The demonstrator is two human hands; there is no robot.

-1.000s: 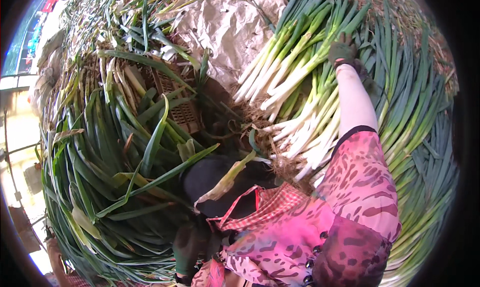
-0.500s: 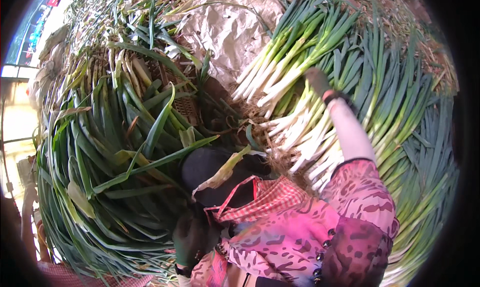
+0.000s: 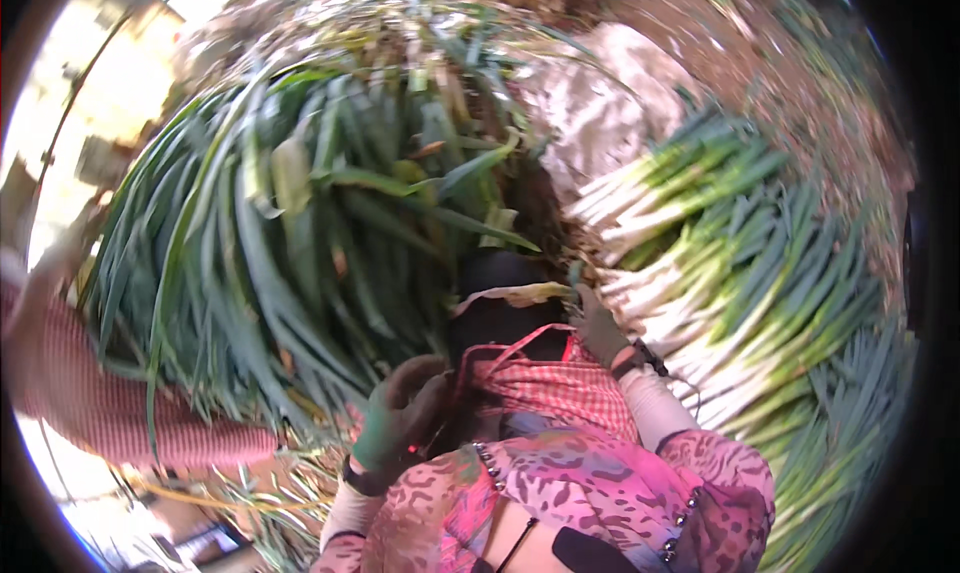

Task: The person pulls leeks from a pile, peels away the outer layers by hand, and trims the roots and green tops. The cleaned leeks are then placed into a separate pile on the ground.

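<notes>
My left hand (image 3: 402, 411), in a green and dark glove, is held near the leaf ends of a big heap of untrimmed leeks (image 3: 270, 243); its fingers are apart and nothing shows in it. My right hand (image 3: 602, 331), gloved too, hangs low beside my lap, near the white root ends of the cleaned leeks (image 3: 650, 283) laid in overlapping rows on the right. Motion smears its fingers, so their grip is unclear. A withered pale leaf (image 3: 515, 294) lies across my dark-clad knee, above a red checked apron (image 3: 560, 388).
A crumpled pale sheet (image 3: 600, 103) lies beyond the rows. At the left edge another person's blurred arm (image 3: 45, 293) and red checked garment (image 3: 130, 413) border the leek heap. Straw and leaf scraps (image 3: 330, 463) cover ground below the heap.
My right hand has drawn back from the top of the cleaned leeks to beside my lap. My left hand has risen slightly. The view has swung left, bringing another person's arm into sight.
</notes>
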